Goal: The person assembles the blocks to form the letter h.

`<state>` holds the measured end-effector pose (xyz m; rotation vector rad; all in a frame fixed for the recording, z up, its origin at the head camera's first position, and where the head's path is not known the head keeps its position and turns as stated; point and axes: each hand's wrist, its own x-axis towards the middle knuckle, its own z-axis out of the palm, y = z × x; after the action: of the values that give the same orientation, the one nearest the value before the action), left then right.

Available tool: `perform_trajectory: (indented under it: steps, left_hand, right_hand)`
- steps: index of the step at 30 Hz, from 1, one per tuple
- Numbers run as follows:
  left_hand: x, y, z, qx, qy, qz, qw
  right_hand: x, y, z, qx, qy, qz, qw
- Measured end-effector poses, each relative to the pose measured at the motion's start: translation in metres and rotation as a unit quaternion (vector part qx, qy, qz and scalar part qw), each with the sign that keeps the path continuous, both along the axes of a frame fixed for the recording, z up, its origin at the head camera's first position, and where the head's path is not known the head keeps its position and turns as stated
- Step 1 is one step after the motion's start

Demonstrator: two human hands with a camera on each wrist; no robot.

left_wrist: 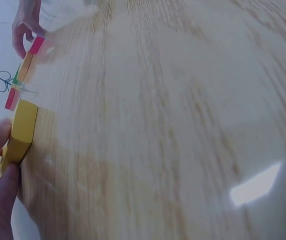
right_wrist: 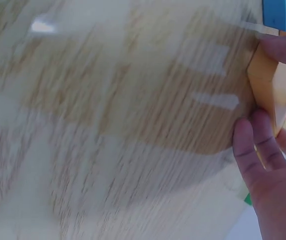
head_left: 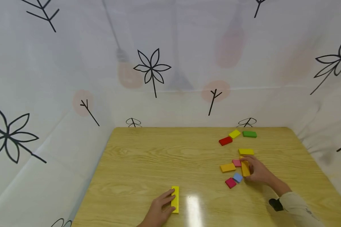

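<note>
Near the front of the table, my left hand (head_left: 159, 208) holds a long yellow block (head_left: 175, 200), its fingers and thumb on the block's left part. The left wrist view shows that yellow block (left_wrist: 24, 125) standing tall off the wood, with the thumb at its near end. On the right, my right hand (head_left: 257, 170) grips an orange block (head_left: 245, 167) between thumb and fingers; this orange block (right_wrist: 266, 80) also shows in the right wrist view. Close to its left are a pink block (head_left: 236, 163), a second orange block (head_left: 227, 167) and a blue block (head_left: 237, 177).
A crimson block (head_left: 230, 183) lies beside the blue one. Beyond the right hand is a flat yellow block (head_left: 246, 151). Farther back lie a red block (head_left: 225, 141), a small yellow block (head_left: 234, 134) and a green block (head_left: 249, 134). Patterned white cloth (head_left: 176, 104) surrounds the wooden table (head_left: 147, 151).
</note>
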<state>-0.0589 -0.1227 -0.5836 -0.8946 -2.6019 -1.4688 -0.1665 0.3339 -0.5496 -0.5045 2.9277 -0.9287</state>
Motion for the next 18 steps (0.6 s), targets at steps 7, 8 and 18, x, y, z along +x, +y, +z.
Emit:
perform_trajectory:
  steps: [7,8,18]
  left_hand:
    - [0.0,0.001,0.001,0.029,-0.013,-0.008,0.9995]
    - [0.0,0.002,0.001,0.031,-0.015,-0.009,0.9993]
    - [0.0,0.002,0.0,0.039,-0.02,-0.009,0.999]
  right_hand:
    - [-0.002,0.002,0.009,-0.022,-0.047,-0.026,0.9983]
    - [-0.002,0.003,0.01,-0.023,-0.053,-0.029,0.9979]
    - [0.004,-0.006,0.027,-0.051,-0.049,-0.031,0.997]
